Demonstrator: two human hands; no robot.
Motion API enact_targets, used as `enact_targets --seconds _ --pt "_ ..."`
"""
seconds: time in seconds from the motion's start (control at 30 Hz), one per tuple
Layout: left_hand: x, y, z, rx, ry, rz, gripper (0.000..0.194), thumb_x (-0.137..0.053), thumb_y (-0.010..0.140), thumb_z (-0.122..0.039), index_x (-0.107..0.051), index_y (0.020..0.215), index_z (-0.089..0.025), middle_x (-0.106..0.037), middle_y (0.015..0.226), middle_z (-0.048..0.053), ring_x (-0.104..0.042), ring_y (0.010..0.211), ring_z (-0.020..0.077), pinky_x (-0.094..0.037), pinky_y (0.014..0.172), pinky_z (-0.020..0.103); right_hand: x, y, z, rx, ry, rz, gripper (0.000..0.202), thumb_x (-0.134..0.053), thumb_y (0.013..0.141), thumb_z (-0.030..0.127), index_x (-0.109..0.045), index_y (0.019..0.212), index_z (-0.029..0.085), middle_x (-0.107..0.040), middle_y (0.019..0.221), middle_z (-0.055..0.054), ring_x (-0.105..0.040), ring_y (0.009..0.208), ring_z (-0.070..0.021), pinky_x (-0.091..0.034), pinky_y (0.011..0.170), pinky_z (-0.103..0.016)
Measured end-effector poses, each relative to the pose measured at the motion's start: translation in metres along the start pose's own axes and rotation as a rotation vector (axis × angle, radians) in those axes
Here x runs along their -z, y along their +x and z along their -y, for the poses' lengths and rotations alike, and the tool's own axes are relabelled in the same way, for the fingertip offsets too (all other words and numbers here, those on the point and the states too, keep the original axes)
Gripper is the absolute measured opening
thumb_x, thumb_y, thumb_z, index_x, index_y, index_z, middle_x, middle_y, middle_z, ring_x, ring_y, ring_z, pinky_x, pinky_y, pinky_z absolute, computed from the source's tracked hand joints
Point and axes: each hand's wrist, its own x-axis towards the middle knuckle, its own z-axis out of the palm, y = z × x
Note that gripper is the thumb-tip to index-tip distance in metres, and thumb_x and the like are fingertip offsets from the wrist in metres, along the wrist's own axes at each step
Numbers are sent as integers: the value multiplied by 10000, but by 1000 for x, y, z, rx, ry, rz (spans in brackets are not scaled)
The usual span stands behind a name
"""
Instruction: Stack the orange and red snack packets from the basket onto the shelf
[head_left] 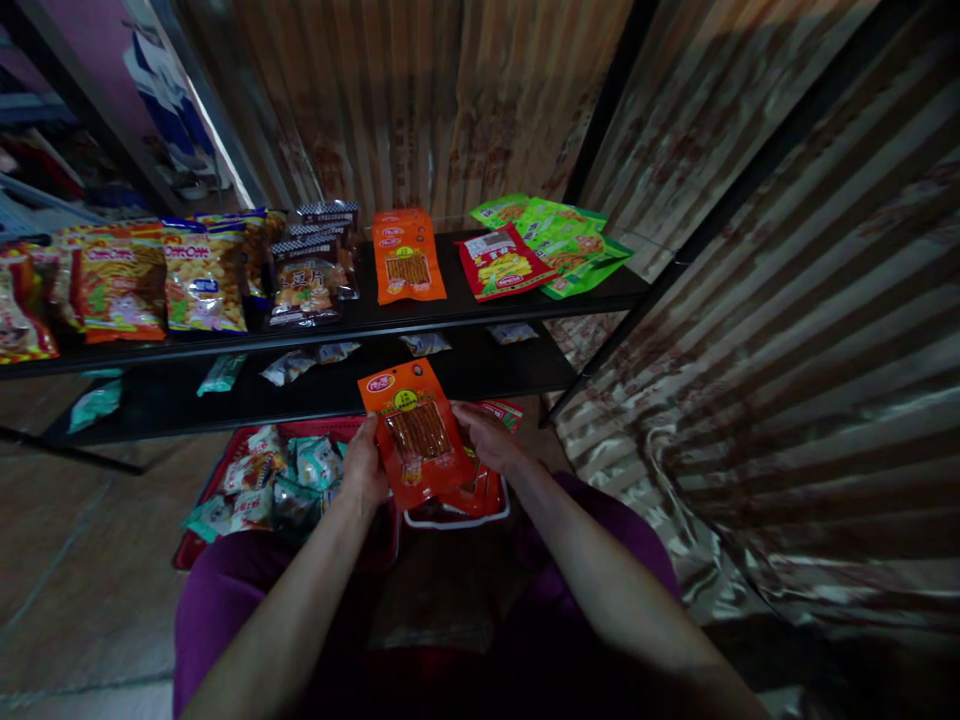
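An orange snack packet [417, 432] with brown strips behind its clear window is held up in front of me, tilted slightly. My left hand [365, 470] grips its left edge. At its right edge my right hand [484, 437] is closed on the packet, its fingertips partly hidden. Below it stands a white-rimmed basket [457, 522] with more orange packets [480, 493]. On the upper shelf, straight ahead, lies a stack of similar orange packets [409, 262].
The black upper shelf [465, 318] carries noodle snack bags [124, 280], dark packets [307, 285], a red packet [504, 263] and green packets [570, 240]. Small packets lie on the lower shelf [465, 375]. A red basket [187, 545] of small packs stands left. Curtains [750, 330] hang behind and right.
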Motion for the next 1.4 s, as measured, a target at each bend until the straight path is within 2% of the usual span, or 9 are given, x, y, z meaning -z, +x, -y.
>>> enact_targets --seconds 0.27,0.4,0.53,0.57,0.67,0.83,0.93,1.1,1.4 --pt "-13 1 -18 60 -27 -6 299 -452 903 -332 -617 1056 -134 -723 859 83 -686 819 218 -517 852 398 10 -14 -1 -66 13 55 320 -801 570 250 -721 878 218 -734 807 5 -659 687 -125 -497 655 -244" --pt "-16 -1 -20 75 2 56 273 -438 908 -310 -634 982 -134 -720 812 73 -682 863 223 -502 890 401 7 -18 2 -48 23 137 407 -802 569 230 -705 964 217 -732 841 1 -661 701 -123 -493 667 -237" --pt "-9 -5 -19 32 33 162 169 -492 846 -174 -647 909 -149 -715 796 46 -680 822 195 -491 908 375 4 -17 4 -21 40 96 444 -807 550 237 -702 981 231 -733 888 -2 -660 719 -131 -491 679 -247" --pt "-6 -7 -19 11 48 195 189 -510 806 -120 -647 930 -162 -714 810 33 -679 809 182 -491 904 363 4 -16 3 -17 44 86 445 -809 545 236 -704 978 233 -733 899 -2 -659 723 -131 -490 683 -248" --pt "4 -15 -17 -13 99 272 460 -536 682 -4 -618 1080 -219 -715 911 10 -674 837 161 -484 898 343 3 -14 1 -24 51 69 448 -811 536 231 -706 971 239 -735 888 4 -657 726 -130 -489 690 -245" --pt "18 -25 -10 -22 171 338 738 -585 618 41 -495 1279 -273 -705 1012 18 -661 893 157 -478 872 313 4 -11 -3 -33 51 57 471 -811 538 229 -695 994 245 -736 850 11 -657 731 -139 -489 713 -266" --pt "23 -28 -6 -51 181 354 803 -619 602 44 -465 1313 -295 -696 1043 14 -657 893 151 -488 847 293 5 -11 -4 -52 33 73 466 -811 540 225 -690 989 243 -732 846 17 -657 736 -139 -487 730 -275" --pt "26 -26 1 -99 193 311 859 -644 591 34 -438 1344 -324 -673 1108 19 -652 861 138 -501 770 251 6 -14 -5 -74 11 155 475 -800 559 203 -676 1016 232 -725 920 -1 -657 752 -138 -480 712 -265" --pt "26 -19 3 -110 220 281 916 -647 575 26 -387 1384 -315 -689 1043 26 -660 806 151 -514 709 255 2 -22 -1 -74 38 255 688 -792 575 176 -563 1220 249 -727 907 0 -671 811 -149 -496 793 -294"
